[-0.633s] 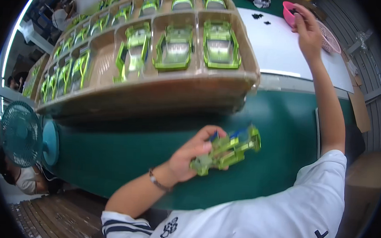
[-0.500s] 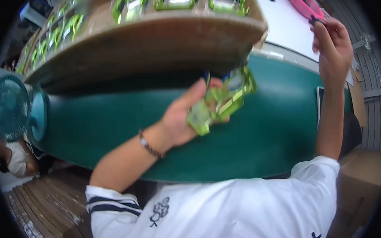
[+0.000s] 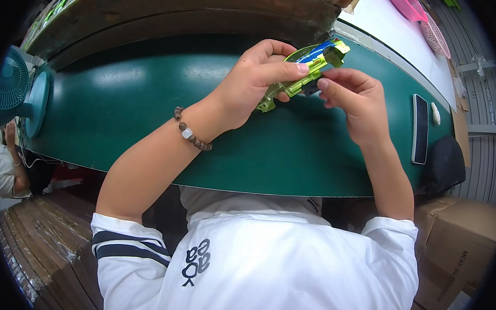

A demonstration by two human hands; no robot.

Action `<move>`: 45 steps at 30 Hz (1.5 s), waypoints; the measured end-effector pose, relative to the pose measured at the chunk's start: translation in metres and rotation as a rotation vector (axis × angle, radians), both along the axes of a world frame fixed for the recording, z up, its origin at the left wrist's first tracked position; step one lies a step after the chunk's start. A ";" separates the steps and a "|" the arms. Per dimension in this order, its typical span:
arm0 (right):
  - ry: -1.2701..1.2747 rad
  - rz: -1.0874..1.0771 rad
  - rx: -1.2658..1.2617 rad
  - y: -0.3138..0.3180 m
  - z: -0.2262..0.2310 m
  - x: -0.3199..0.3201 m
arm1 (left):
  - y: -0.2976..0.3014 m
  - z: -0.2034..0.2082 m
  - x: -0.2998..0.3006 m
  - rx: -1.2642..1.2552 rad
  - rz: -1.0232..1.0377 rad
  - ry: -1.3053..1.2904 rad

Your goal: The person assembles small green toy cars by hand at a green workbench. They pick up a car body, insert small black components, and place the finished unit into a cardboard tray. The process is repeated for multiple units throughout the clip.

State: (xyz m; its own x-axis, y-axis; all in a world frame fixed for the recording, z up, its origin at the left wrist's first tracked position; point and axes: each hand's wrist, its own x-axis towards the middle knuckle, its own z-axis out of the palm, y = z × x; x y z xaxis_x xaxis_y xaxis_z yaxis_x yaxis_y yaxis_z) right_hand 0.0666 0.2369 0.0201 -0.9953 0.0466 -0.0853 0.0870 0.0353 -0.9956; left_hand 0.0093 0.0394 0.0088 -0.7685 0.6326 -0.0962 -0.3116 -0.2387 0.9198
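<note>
My left hand (image 3: 251,85) is closed around a shiny lime-green plastic toy car body (image 3: 318,59) with a blue strip, held tilted above the table. Its thumb presses along the near side. With thumb and fingertips pinched, my right hand (image 3: 358,102) holds a small black part (image 3: 312,87) against the lower right side of the car body. Fingers hide much of that black part, so its exact shape cannot be made out.
A cardboard box (image 3: 171,10) with more green bodies stands along the far side of the green table (image 3: 203,158). A teal fan (image 3: 35,96) is at left. At right lie a phone (image 3: 420,129), a black object (image 3: 446,165), and pink baskets (image 3: 407,7). Another person (image 3: 6,165) sits far left.
My right hand has come down from the pink basket at upper right, bringing the small black part to the car body. My left hand has turned the body over and raised it slightly.
</note>
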 end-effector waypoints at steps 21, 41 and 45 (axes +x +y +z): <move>-0.094 -0.042 -0.046 -0.017 -0.006 -0.012 | 0.007 -0.007 -0.002 -0.095 -0.030 0.086; 0.984 0.222 0.540 0.006 -0.011 -0.004 | 0.000 0.003 -0.010 -0.022 0.046 -0.158; 1.072 0.200 0.582 0.007 -0.008 -0.003 | -0.002 0.000 -0.012 -0.019 0.024 -0.142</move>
